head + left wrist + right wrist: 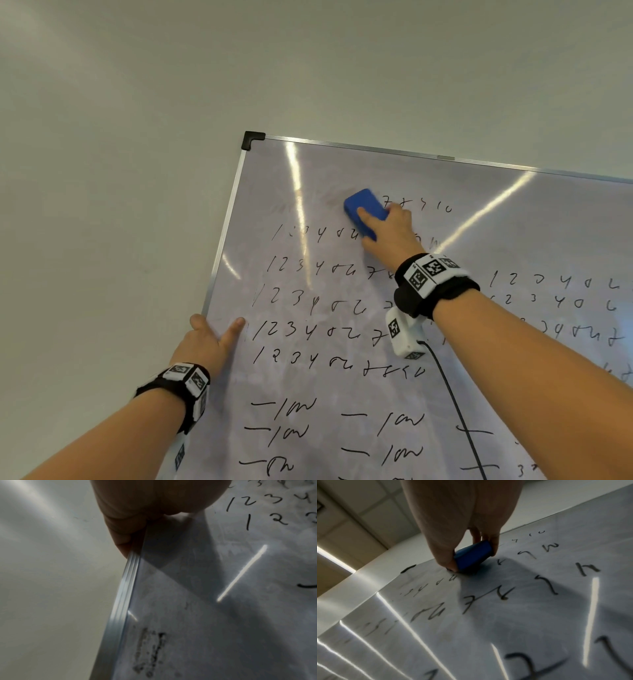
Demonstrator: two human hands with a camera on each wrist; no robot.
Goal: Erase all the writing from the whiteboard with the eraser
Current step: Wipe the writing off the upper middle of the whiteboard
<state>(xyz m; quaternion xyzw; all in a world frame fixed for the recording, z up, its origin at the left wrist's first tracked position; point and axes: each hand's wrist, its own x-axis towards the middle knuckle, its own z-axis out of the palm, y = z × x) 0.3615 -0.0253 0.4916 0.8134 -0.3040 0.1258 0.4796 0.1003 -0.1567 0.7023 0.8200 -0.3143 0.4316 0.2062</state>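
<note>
My right hand grips the blue eraser, thumb on one side and fingers on the other, flat on the whiteboard near its top left corner. My left hand holds the whiteboard's left edge, fingers curled round it, thumb on the front.

Showing are one whiteboard, one blue eraser, two hands, the left hand and the right hand, and two wrist bands.

The whiteboard runs off frame (right, bottom); the right hand hides some digits.
</note>
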